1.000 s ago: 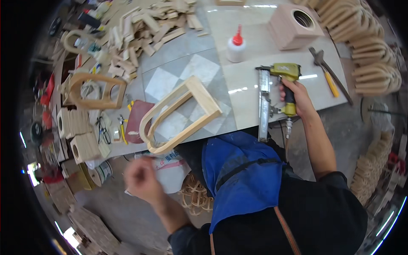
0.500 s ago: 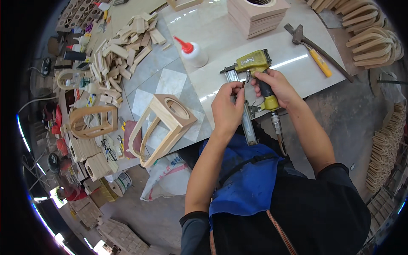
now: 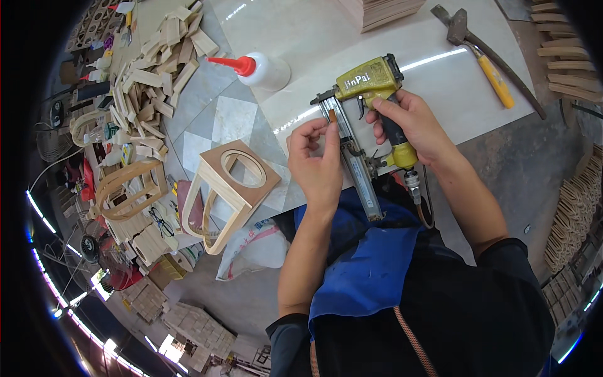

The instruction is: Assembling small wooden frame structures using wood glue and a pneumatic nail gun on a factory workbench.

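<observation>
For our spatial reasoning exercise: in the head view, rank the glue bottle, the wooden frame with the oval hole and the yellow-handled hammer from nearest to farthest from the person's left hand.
From the left hand:
1. Wooden frame, just to its left.
2. Glue bottle, up and left.
3. Yellow-handled hammer, far upper right, beyond the right hand.

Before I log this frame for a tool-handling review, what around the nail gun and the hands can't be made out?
- Head view: what the left hand pinches at the nail gun magazine; fingers cover it, too small.
- Trigger: hidden under the right hand.
- Air hose: its run drops behind the blue apron.
- Stacked wooden boards: cut off by the top edge.
- Hammer: its head is partly blurred near the rim.
</observation>
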{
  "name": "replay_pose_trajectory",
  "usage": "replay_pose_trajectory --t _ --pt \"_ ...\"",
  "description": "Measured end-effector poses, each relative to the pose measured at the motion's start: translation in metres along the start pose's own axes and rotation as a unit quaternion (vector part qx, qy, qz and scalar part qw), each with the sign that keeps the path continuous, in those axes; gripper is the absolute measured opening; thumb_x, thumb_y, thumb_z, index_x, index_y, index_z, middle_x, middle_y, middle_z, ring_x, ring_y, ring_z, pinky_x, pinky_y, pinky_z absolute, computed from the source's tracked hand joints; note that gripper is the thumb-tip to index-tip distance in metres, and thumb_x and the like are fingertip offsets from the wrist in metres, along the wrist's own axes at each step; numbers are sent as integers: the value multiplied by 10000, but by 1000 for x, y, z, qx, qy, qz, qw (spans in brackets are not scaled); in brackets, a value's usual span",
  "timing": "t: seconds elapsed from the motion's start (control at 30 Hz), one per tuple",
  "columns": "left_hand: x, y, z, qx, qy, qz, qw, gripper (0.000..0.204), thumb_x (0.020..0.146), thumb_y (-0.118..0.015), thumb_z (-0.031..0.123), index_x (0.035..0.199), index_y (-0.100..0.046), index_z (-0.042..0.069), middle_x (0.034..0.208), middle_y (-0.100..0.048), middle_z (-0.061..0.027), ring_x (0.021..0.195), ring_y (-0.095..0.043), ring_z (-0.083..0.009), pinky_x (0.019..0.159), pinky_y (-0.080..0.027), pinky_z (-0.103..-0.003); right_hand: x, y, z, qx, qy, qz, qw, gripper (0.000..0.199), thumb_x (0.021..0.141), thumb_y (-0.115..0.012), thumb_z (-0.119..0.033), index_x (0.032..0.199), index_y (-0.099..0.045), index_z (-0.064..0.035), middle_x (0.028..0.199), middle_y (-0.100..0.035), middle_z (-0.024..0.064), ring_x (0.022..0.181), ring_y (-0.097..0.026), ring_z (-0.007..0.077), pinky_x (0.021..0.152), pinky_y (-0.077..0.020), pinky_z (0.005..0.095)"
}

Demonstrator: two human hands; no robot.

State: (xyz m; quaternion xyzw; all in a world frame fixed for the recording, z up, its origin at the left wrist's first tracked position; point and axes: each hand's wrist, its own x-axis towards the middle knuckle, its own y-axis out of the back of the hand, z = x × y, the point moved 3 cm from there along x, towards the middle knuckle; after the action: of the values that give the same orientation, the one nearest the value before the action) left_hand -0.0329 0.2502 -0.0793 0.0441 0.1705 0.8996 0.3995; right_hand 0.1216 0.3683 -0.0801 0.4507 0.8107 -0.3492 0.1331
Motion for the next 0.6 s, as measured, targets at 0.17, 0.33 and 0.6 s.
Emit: replay_pose_trajectory --t 0.17,0.33,0.6 --pt "8 -11 4 35 17 23 999 184 911 -734 75 1088 -687 51 1014 -608 -60 862 -564 -149 813 -458 -280 0 0 0 -3 -2 4 1000 214 1019 -639 -146 1130 -608 35 909 -699 108 655 -633 127 589 -562 252" --pt "5 -15 -2 44 3 48 998 199 900 -743 79 1093 -695 60 1036 -598 -69 895 -555 -163 806 -457 -287 1 -1 1 -6 -5 6 1000 219 1023 -632 -145 1144 -606 36 912 -700 110 657 -634 128 590 -562 251" --pt "-10 3 -7 182 -129 -2 975 351 886 -771 168 1216 -708 67 1040 -584 -79 942 -532 -214 828 -444 -304 2 1 2 -24 -2 7 1000 238 1028 -623 -149 1178 -606 35 929 -706 120 656 -636 130 592 -557 245"
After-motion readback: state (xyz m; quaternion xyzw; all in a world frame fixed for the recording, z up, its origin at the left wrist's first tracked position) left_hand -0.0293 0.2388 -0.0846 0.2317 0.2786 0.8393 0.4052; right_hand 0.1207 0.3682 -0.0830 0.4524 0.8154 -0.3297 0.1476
